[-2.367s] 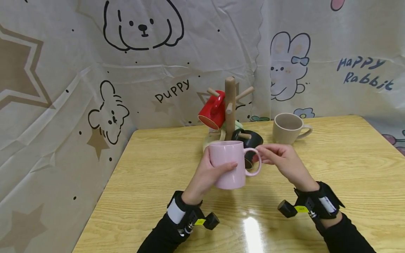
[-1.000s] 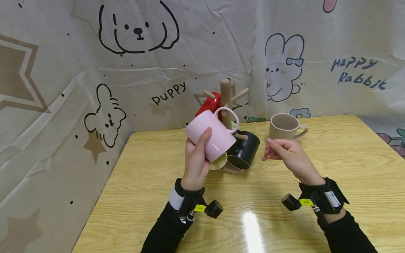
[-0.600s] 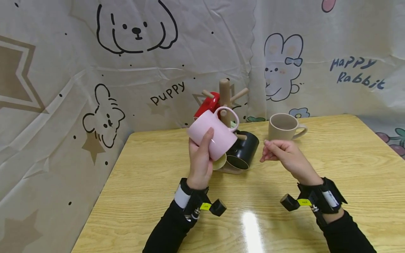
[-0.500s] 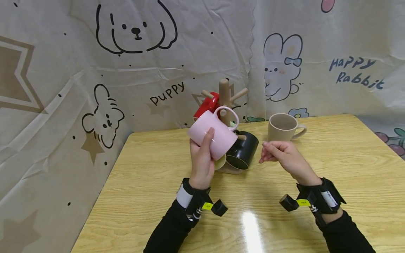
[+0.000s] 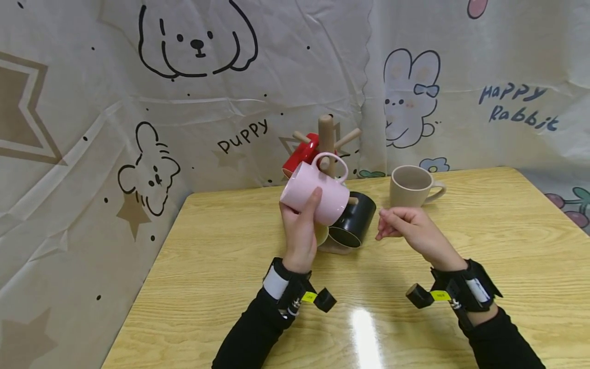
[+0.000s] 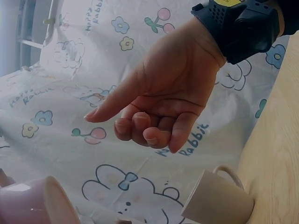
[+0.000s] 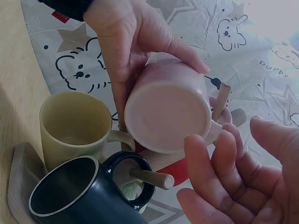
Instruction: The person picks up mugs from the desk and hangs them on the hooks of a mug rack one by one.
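Observation:
My left hand (image 5: 299, 236) grips a pink mug (image 5: 318, 195) by its body, thumb across the side. The mug is tilted, its handle uppermost, at the front of a wooden mug tree (image 5: 325, 128). In the right wrist view the mug's pale base (image 7: 168, 116) faces the camera, and its handle overlaps an upper peg (image 7: 222, 100). My right hand (image 5: 407, 228) hovers right of the tree, holding nothing, its fingers loosely curled. On the tree hang a red mug (image 5: 301, 154), a black mug (image 5: 355, 220) and a yellow mug (image 7: 77, 121), largely hidden in the head view.
A beige mug (image 5: 407, 185) stands upright on the wooden table (image 5: 221, 287) beyond my right hand, handle pointing right. Another upper peg (image 5: 348, 137) sticks out to the right. A patterned cloth (image 5: 239, 102) hangs behind the table.
My left hand raised the pink mug from upright to tilted, bringing it to the tree's front, and lately shifted it slightly right. My right hand left the mug's handle and stays near the tree.

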`<state>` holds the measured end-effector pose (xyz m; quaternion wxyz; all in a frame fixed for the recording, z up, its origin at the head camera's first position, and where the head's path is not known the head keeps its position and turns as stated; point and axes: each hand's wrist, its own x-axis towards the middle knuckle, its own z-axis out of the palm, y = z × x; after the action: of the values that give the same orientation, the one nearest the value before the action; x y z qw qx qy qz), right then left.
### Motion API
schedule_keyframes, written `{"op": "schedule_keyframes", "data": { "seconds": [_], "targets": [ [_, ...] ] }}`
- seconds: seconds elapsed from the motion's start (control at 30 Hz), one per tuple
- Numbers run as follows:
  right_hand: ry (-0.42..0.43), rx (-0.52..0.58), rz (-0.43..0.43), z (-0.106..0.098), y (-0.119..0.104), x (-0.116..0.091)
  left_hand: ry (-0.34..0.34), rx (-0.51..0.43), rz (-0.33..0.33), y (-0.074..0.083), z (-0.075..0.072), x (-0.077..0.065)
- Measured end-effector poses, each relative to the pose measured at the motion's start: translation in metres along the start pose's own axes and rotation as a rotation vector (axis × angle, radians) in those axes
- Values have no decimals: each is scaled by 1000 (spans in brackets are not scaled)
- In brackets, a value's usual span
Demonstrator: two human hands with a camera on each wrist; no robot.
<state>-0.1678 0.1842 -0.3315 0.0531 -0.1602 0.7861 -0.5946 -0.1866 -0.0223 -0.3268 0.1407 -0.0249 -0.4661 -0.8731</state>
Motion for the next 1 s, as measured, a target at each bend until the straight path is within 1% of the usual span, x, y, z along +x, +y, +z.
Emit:
{"op": "schedule_keyframes", "data": {
  "seconds": [0.17, 0.37, 0.53, 0.67, 1.0],
  "targets": [
    [-11, 8, -9, 0, 1, 1, 3, 36, -13, -2, 0, -1],
    [-35, -4, -15, 1, 2, 2, -9, 31, -46, -5, -1, 0],
    [-53, -4, -23, 1, 4, 2, 3, 26, -38, -6, -1, 0],
    [-55, -12, -25, 1, 4, 2, 14, 51, -38, -7, -1, 1],
    [-57, -6, -2, 1, 5, 2, 65, 119, -81, -3, -2, 1]
  ]
}}
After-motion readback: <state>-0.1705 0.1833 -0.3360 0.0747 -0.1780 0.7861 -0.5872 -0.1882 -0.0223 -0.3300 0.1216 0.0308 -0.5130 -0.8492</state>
